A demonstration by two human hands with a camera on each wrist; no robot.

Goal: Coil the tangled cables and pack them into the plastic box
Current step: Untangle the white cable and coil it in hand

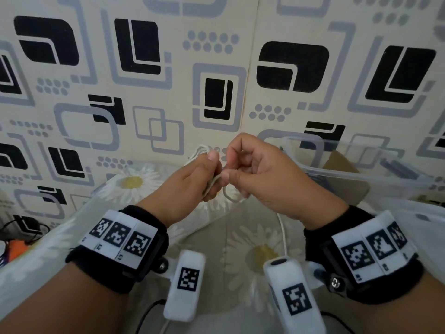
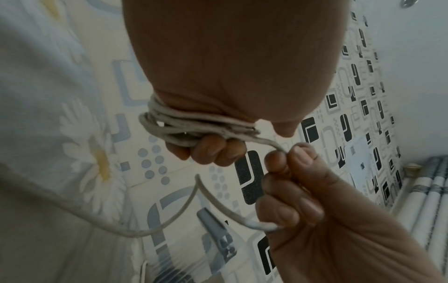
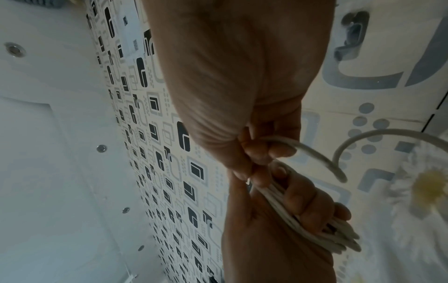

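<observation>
A white cable is wound into a small coil (image 1: 201,152) that my left hand (image 1: 212,169) grips in its curled fingers, above the daisy cloth. My right hand (image 1: 228,173) pinches the free strand right beside the coil. A loose loop (image 1: 230,198) hangs below both hands and the strand (image 1: 283,235) trails down toward me. In the left wrist view the coil (image 2: 174,124) wraps round my fingers (image 2: 213,149). The right wrist view shows the bundle (image 3: 327,233) in my left hand (image 3: 298,199). The clear plastic box (image 1: 349,175) stands just to the right.
A daisy-print cloth (image 1: 134,183) covers the table, which ends at a patterned wall (image 1: 144,68). Dark cables and an orange object (image 1: 19,237) lie off the table's left edge. Translucent plastic (image 1: 423,215) lies at the right.
</observation>
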